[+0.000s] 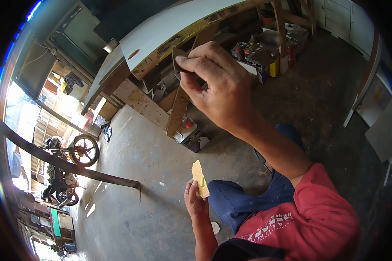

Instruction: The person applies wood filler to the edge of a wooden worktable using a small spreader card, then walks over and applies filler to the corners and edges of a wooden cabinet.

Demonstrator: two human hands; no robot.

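Note:
My left hand (pixel 196 198), low in the view, has its fingers closed on a flat yellowish piece (pixel 200 179) with a small lump of yellow-green paste on it. Higher up, my right hand (pixel 215 80) pinches a thin, dark flat blade (pixel 177 61), held upright at the edge of a wooden workbench. Yellow-green paste (pixel 196 30) is smeared along that wooden edge, beside and behind the right hand. The bench top (pixel 161 32) is a white sheet with a wooden frame under it.
Below the bench frame stands a can with a dark label (pixel 196 138). Boxes and cans (pixel 255 56) fill the space under the bench. A dark post (pixel 74 163) crosses the left side, near a motorcycle (pixel 83 150). White cabinets (pixel 344 21) stand at the upper right.

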